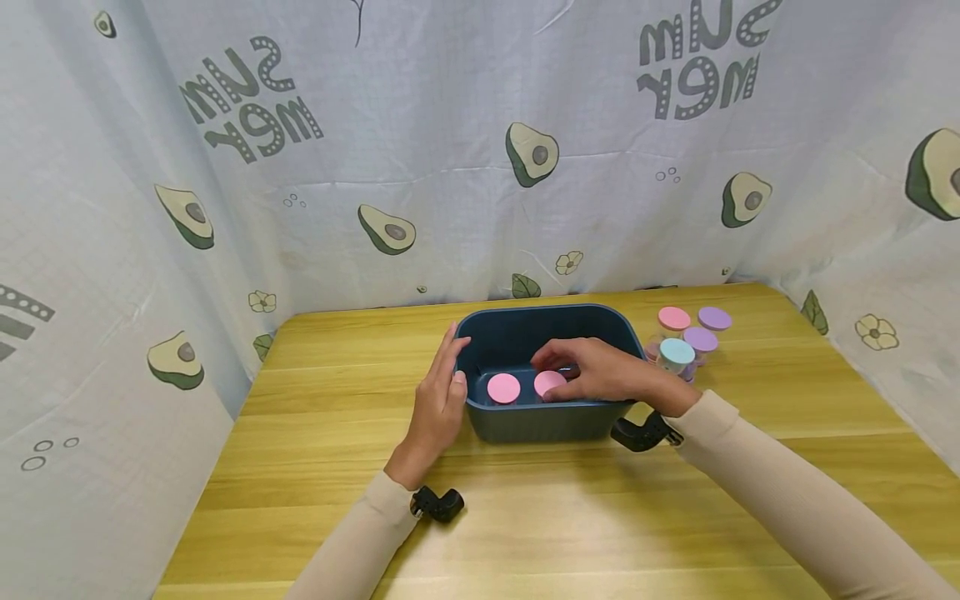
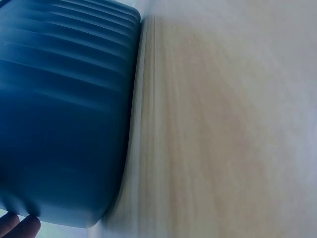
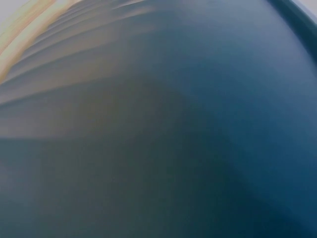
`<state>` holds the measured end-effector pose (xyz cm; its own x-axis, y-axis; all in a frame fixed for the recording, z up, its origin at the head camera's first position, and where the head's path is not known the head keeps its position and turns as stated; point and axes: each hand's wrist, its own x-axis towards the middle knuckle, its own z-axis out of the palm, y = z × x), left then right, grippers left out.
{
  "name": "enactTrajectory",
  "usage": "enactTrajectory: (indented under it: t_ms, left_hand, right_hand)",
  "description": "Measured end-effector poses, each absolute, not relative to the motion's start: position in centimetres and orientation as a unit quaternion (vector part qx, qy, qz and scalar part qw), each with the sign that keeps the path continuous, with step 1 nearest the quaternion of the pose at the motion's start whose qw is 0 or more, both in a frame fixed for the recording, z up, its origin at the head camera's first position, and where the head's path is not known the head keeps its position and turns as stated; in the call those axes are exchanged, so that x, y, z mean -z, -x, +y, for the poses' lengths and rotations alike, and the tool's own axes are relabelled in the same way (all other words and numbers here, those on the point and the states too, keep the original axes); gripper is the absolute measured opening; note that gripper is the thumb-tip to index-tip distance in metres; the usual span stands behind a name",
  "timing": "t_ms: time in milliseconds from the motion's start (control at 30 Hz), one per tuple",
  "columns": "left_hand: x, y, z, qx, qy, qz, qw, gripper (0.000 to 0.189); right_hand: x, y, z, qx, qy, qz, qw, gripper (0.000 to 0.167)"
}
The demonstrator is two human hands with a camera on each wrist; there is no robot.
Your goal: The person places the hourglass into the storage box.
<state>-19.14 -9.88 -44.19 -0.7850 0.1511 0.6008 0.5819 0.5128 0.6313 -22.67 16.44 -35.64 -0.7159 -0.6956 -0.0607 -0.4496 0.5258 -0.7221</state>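
Observation:
A dark blue ribbed plastic bin [image 1: 543, 425] stands on the wooden table, with two pink-lidded small containers inside. One pink-lidded container [image 1: 503, 388] sits toward the left of the bin. My right hand [image 1: 600, 371] reaches over the rim and holds the other pink-lidded container [image 1: 549, 382] between thumb and fingers. At the bin's left end, my left hand [image 1: 438, 402] rests against the wall with fingers fairly straight. In the left wrist view, two fingertips [image 2: 28, 227] show beside the bin's end. The right wrist view is filled by the bin's outer wall [image 3: 148, 129]; no fingers show there.
To the right of the bin, several small clear jars stand close together, among them a blue-lidded jar [image 1: 677, 354], a purple-lidded jar [image 1: 715, 317] and a coral-pink-lidded jar [image 1: 673, 317]. A printed avocado curtain [image 1: 450, 175] hangs behind the wooden table [image 1: 315, 450].

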Motion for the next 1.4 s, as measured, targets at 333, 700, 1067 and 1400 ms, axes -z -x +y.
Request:
enactTrajectory:
  t_ms: [333,700,1067,1400]
  left_hand:
    - [44.4,19.2,-9.8,0.442,0.218,-0.835,0.246,0.052]
    - [44.3,19.1,-9.7,0.444,0.223,-0.832,0.248,0.052]
    - [44.4,19.0,-9.8,0.443,0.221,-0.832,0.25,0.052]
    - [44.3,19.0,-9.9,0.444,0.22,-0.832,0.248,0.051]
  right_hand:
    - [35.2,22.6,16.6,0.399,0.331,0.844,0.14,0.05]
    - [34.8,22.6,17.0,0.427,0.328,0.836,0.108,0.049]
    - [34.3,22.2,17.7,0.433,0.318,0.838,0.094,0.049]
    - [33.7,22.1,19.0,0.456,0.285,0.838,0.095,0.05]
